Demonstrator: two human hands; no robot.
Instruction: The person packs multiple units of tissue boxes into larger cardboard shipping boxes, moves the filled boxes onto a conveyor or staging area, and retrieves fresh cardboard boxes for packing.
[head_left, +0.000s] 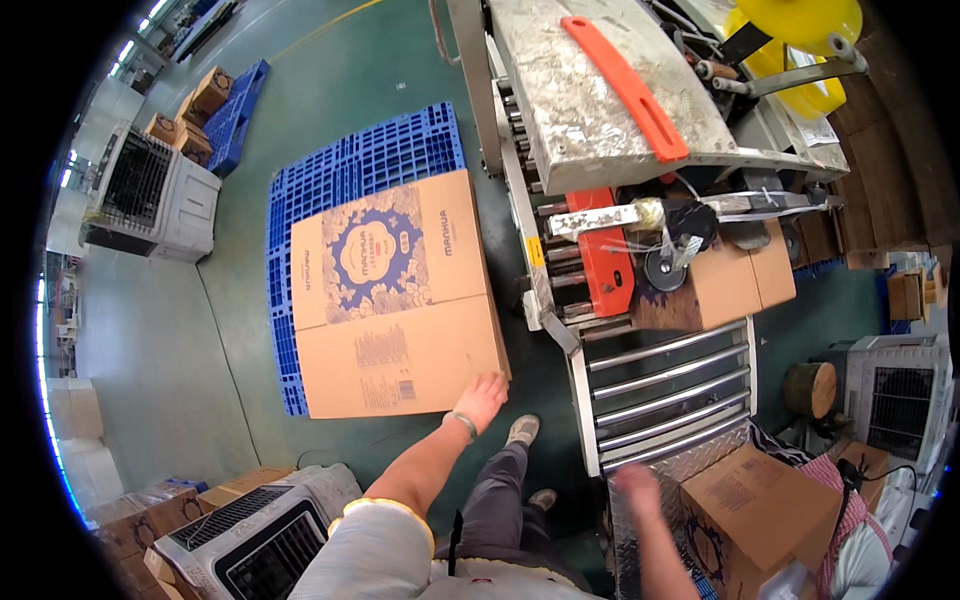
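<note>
A stack of flat printed cardboard cartons (430, 335), tan with a blue floral panel, lies on a blue plastic pallet (320, 175) left of centre. At the stack's near right corner is my left hand (483, 399), its fingers curled over the edge of the top carton. My right hand (637, 486) hangs over the near end of the roller conveyor (665, 395), smeared by motion, so its fingers cannot be made out. Right of it, an opened cardboard box (755, 500) stands beside a metal tread plate. Another carton (725, 280) sits under the head of the taping machine (610, 120).
The machine carries red guide bars (625, 90) and a yellow tape roll (800, 25). White air coolers stand at left (155, 200), lower left (265, 535) and right (890, 385). A second blue pallet (235, 120) with boxes lies far left. A round wooden stool (808, 390) stands at right.
</note>
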